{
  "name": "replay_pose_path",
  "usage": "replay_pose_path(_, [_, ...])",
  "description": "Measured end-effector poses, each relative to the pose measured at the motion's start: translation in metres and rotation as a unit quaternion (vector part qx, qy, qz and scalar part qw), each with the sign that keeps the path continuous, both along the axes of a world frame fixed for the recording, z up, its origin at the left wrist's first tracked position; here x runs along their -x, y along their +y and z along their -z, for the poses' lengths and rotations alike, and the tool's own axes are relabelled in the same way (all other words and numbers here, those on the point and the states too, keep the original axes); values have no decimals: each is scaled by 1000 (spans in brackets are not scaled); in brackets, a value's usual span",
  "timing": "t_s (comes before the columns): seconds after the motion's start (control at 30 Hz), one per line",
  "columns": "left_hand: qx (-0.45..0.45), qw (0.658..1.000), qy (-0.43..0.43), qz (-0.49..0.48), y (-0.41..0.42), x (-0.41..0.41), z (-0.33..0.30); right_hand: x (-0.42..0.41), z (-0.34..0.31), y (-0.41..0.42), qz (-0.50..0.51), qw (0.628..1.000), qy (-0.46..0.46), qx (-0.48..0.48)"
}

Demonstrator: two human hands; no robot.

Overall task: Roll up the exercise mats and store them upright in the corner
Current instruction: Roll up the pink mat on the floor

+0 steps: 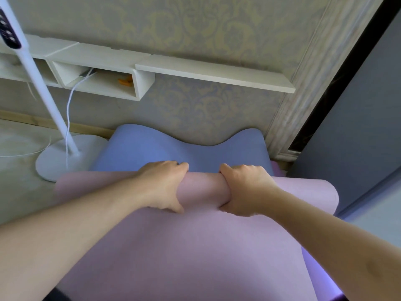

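Near the wall, on the floor, the pink mat [195,246] lies spread toward the person, its far end already wound into a roll [202,187] that both hands clasp. Left hand [161,185] and right hand [245,190] sit close together at the middle of the roll, well apart from its ends, likely because pressure there keeps the coil tight and stops it springing open. Each grip is closed around the roll: fingers curl over the far side, thumbs hook under the near edge where the roll meets the flat part. Both forearms reach forward and slightly inward, wrists bent down, which suggests weight being pressed into the mat.

Beyond the roll, a blue mat [152,148] lies flat with its far edge buckled up in waves against the wall, probably pushed there for lack of room. Left of it stands a white lamp base [65,161] with its pole [43,83] and a trailing cable [69,109]; a white shelf [212,74] hangs above. Most of the pink mat looks unrolled, so the task seems early.
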State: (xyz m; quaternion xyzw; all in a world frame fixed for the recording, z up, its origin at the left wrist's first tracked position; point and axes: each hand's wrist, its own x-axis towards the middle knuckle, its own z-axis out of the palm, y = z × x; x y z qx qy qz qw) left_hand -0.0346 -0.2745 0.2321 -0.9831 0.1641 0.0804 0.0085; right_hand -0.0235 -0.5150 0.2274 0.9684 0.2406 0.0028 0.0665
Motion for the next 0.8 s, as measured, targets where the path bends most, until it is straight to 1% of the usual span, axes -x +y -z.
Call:
replay_pose_path(0.1, [-37,999,-26,16,-10,6,6,0,-1,-1,13,1000,5,2])
replay_pose_path(0.2, [-41,999,-24,12,-12,5,1,0,-4,-1,16,1000,19,1])
replay_pose_path(0.27, [-19,1000,0,-4,-7,2,-10,1,-4,-2,-6,1000,-9,6])
replay_pose_path(0.33, [4,999,44,-24,0,0,-20,2,-4,1,-22,999,-29,22])
replay_pose_path(0.4, [20,997,73,-32,4,2,-23,4,-4,5,-21,999,-17,21])
replay_pose_path(0.43, [24,997,72,-30,4,4,-22,3,-3,5,-18,1000,-9,17])
replay_pose_path(0.5, [1,999,39,-12,0,8,-13,1,-4,3,-3,1000,4,10])
replay_pose_path(0.57, [-42,999,-15,14,-7,9,-2,-2,-6,-2,17,1000,18,4])
replay_pose_path(0.63, [-43,998,-39,21,-11,6,0,-3,-6,-5,17,1000,21,-10])
replay_pose_path(0.7, [-18,1000,-12,6,-9,3,-8,-3,-6,-6,-8,1000,-3,-4])
replay_pose_path(0.77, [11,999,43,-14,-3,1,-18,0,-5,-2,-20,999,-18,19])
replay_pose_path(0.8, [20,997,67,-22,1,1,-20,2,-4,0,-16,1000,-11,25])
